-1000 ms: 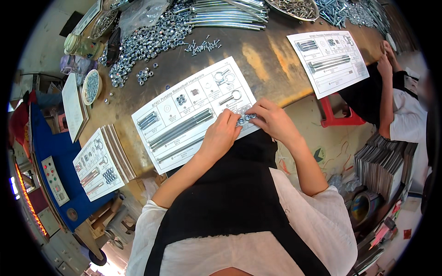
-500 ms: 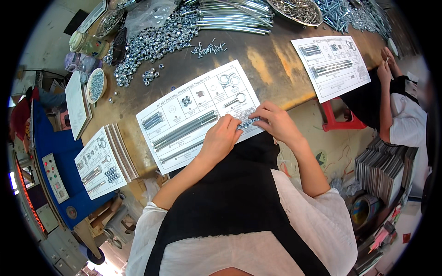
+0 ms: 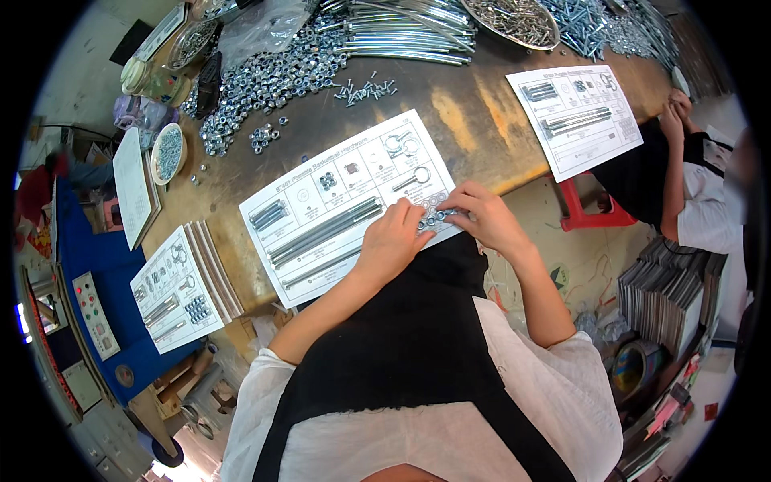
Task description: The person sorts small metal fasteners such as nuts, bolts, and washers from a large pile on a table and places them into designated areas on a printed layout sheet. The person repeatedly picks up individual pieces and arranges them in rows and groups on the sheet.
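Note:
A white sheet with printed hardware pictures [image 3: 259, 210] lies slanted at the table's front edge, over my lap. Several small silvery-blue nuts [image 3: 431, 218] sit near its right edge, between my two hands. My left hand [image 3: 392, 239] rests on the sheet with fingers pressed together beside the nuts; whatever its fingertips hold is hidden. From the right, my right hand [image 3: 487, 218] bends over the same nuts, its thumb and fingers pinching at the end of the group.
Behind the sheet spreads a heap of loose nuts [image 3: 273, 76], with short screws [image 3: 365, 91], long bolts [image 3: 409, 32] and a bowl of screws [image 3: 514, 20]. Stacked sheets [image 3: 178, 281] stand at left. Another person's hands [image 3: 677, 108] are at right, near a second printed sheet [image 3: 566, 153].
Fewer nuts show between my hands, as my left fingers have shifted slightly down. The other person's hands at the right have drawn closer together.

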Motion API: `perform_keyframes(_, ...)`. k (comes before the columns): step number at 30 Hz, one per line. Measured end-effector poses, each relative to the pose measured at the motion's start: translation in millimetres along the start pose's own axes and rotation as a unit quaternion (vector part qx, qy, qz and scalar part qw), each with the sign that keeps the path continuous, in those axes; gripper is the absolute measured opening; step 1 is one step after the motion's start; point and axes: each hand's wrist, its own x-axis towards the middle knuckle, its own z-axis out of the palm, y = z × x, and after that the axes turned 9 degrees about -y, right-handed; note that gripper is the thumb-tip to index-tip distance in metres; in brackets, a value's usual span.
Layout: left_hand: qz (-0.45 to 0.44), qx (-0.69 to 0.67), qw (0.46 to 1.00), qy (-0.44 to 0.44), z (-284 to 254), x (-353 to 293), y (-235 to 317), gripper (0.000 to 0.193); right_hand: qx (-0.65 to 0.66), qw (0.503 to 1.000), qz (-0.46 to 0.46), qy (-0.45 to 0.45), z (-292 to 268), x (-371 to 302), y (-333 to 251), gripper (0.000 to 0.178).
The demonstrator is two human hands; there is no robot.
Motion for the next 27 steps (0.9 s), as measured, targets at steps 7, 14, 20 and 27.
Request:
perform_keyframes(7, -0.007, -0.058, 0.998, -0.012, 0.7, -13.1, -5.2, 0.026, 0.001, 1.0, 0.006, 0.007, 5.8, 1.4, -0.4, 0.025)
perform_keyframes(14, 0.003, -0.063, 0.998, -0.002, 4.8, -11.8, -4.9, 0.025, -0.012, 1.0, 0.003, -0.013, 1.7, 3.3, -2.0, 0.025)
perform_keyframes(20, -0.058, -0.077, 0.99, 0.101, -34.0, -3.4, -34.2, 0.02, 0.049, 0.998, 0.051, 0.001, -9.2, 6.8, -15.5, 0.034)
perform_keyframes(27, -0.198, -0.052, 0.946, 0.25, -136.7, -14.8, -127.1, 0.011, -0.13, 0.984, -0.065, -0.103, -13.3, 30.8, -42.2, 0.055)
